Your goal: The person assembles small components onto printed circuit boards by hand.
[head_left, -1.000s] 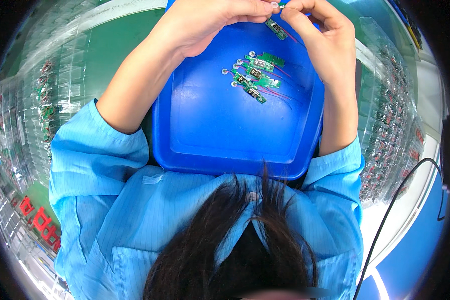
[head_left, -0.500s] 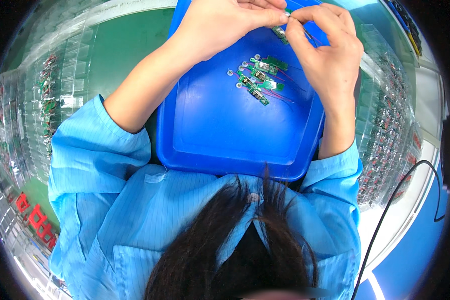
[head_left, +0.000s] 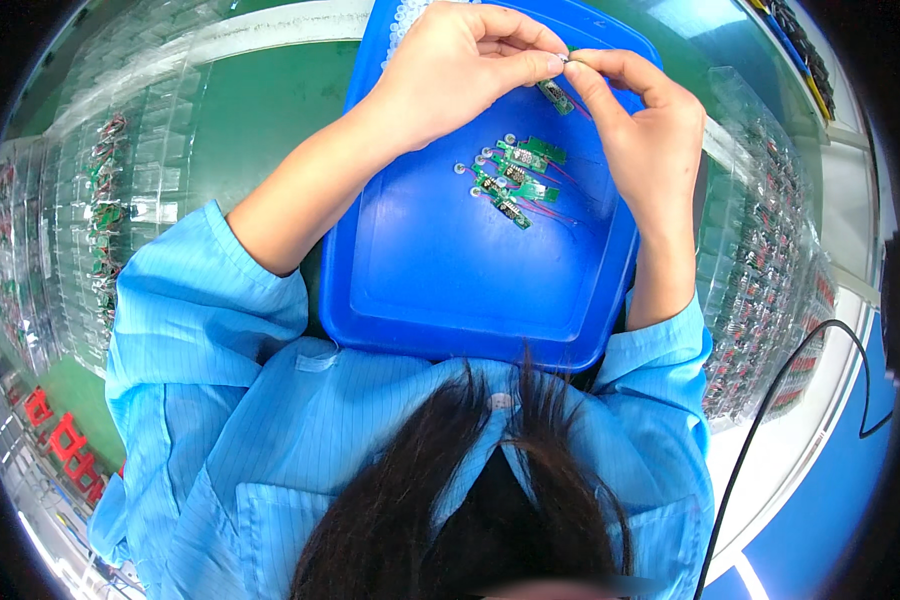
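Note:
Above the far part of a blue tray (head_left: 450, 325), my two hands meet fingertip to fingertip. My left hand (head_left: 450, 75) pinches a small silvery round part between thumb and forefinger. Just below those fingertips shows a small green circuit board (head_left: 555, 97) with thin wires, seemingly joined to that part. Against the same spot, my right hand (head_left: 655, 125) has thumb and forefinger closed; what exactly lies between them is too small to make out. Several similar circuit boards (head_left: 515, 178), with red and dark wires and small round discs, lie grouped in the tray nearer to me.
Many small whitish pieces (head_left: 405, 22) lie at the tray's far left corner. Clear plastic trays with boards and wires stand on the left (head_left: 105, 220) and right (head_left: 770, 270) of the green work surface (head_left: 270, 110). A black cable (head_left: 760, 410) curves at the right.
Both hands sit slightly lower in the picture and remain together. The view has shifted, bringing the whitish pieces at the far left corner into sight. The grouped boards lie as before.

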### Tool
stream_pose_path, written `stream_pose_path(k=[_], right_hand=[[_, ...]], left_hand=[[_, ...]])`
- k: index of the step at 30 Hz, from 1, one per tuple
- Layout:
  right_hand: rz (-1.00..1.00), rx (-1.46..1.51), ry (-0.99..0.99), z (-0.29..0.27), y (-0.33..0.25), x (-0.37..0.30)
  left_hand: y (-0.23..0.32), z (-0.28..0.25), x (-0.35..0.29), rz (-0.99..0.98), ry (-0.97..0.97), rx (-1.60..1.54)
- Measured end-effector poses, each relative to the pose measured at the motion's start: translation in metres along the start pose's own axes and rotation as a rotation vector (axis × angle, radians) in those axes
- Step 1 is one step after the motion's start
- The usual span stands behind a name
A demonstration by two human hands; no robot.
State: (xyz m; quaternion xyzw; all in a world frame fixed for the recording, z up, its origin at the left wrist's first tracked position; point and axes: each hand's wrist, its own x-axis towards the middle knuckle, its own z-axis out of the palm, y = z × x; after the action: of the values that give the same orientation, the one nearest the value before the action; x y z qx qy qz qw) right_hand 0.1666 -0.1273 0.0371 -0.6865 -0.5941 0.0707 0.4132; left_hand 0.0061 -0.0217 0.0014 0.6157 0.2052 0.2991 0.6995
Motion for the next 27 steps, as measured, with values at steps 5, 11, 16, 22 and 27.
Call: stream_pose_path(k=[5, 11, 16, 22, 27], right_hand=[[0.026, 0.025, -0.025, 0.000, 0.006, 0.002], [0.193, 0.175, -0.150, -0.011, -0.012, 0.003], [0.012, 0.057, -0.561, -0.026, -0.016, 0.003], [-0.051, -0.039, -0.693, -0.015, -0.012, -0.002], [0.111, 0.077, -0.553, -0.015, -0.001, 0.007]], left_hand=[[0.005, -0.002, 0.002, -0.110, -0.027, -0.078], [0.006, -0.016, 0.007, -0.195, -0.186, 0.062], [0.028, -0.022, -0.002, 0.076, -0.507, 0.576], [0.022, -0.030, 0.011, -0.048, 0.160, 0.968], [0.045, -0.028, 0.026, 0.408, 0.135, 1.110]])
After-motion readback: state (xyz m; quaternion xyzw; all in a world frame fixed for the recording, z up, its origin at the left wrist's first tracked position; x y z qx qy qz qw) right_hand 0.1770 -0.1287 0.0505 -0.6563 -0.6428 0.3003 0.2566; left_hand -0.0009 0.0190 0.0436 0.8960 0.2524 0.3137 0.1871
